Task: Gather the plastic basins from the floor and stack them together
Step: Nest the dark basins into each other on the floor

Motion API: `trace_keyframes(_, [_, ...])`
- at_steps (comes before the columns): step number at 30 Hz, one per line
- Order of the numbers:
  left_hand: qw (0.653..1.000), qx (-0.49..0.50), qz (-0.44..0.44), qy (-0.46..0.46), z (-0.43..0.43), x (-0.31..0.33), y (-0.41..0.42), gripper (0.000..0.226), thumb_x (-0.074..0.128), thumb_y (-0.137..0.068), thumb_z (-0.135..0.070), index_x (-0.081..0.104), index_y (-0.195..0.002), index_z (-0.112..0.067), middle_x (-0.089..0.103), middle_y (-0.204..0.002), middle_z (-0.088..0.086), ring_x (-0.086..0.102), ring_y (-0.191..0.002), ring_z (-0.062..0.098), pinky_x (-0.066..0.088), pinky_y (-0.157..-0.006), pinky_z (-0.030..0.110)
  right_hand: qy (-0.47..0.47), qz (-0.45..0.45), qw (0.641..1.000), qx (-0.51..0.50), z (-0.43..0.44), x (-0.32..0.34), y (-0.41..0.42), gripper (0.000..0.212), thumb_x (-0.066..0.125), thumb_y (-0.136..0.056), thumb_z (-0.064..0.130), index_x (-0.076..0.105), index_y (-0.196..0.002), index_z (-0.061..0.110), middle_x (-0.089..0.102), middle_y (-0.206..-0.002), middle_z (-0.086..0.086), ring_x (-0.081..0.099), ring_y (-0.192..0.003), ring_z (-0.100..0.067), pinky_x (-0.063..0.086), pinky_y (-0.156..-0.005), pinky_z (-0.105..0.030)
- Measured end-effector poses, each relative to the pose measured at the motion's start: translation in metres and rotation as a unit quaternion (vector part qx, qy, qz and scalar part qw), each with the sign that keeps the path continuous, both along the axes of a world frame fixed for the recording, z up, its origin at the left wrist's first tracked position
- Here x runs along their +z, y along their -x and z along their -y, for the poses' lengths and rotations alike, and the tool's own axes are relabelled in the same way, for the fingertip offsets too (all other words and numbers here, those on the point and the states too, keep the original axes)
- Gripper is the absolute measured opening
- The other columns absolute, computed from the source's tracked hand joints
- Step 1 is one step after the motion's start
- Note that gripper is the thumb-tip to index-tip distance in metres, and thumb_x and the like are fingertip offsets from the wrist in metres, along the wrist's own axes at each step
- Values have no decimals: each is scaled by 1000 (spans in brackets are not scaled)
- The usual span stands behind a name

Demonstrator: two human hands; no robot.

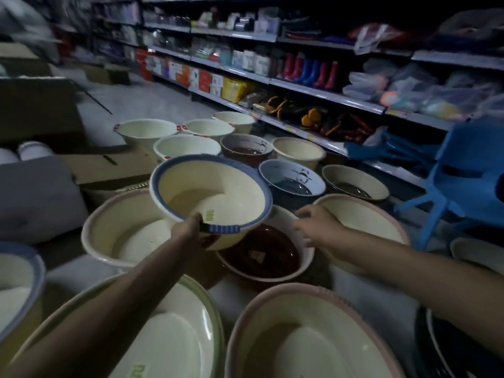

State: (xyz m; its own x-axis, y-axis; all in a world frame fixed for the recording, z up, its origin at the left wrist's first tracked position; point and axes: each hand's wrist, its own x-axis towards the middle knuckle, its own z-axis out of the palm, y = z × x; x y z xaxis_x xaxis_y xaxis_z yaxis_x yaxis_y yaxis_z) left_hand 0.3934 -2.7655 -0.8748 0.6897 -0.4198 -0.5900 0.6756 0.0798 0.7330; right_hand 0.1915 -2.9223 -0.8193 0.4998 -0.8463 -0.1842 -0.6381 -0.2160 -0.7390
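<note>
Holding a round cream plastic basin with a blue rim, tilted above the floor, my left hand clamps its ribbed handle. My right hand, fingers loosely apart, hovers empty at the edge of a pink-rimmed dark brown basin. Best, I judge: level mine, centre it over a matching basin, lower gently.

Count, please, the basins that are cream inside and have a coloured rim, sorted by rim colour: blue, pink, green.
blue-rimmed basin: 2, one gripped by the left hand
pink-rimmed basin: 3
green-rimmed basin: 1
Total: 6
</note>
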Motion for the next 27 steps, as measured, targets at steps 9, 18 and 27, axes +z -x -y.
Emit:
trace_keyframes(9, [999,-29,-23,25,-5,-8,5,34,58,-100,-39,41,-121,-18,58,-112,21,66,-94,40,60,-83,48,54,-103,993,5,29,-2,-20,27,64,-88,21,71,-110,7,69,-106,-15,68,-93,-32,61,-85,-50])
trace_keyframes(18, [954,-246,143,-98,8,2,81,32,64,-97,-38,66,-112,-11,71,-90,14,69,-81,28,56,-73,37,25,-69,997,-23,106,-36,-18,25,65,-84,17,65,-107,8,67,-106,-11,68,-88,-28,62,-82,-48])
trace_keyframes(27, [929,-278,229,-85,193,13,82,28,61,-97,-31,67,-120,-16,72,-111,12,71,-100,27,58,-84,37,-40,-18,997,-57,205,-79,-48,27,62,-85,18,66,-109,8,68,-96,-11,66,-78,-25,64,-66,-36])
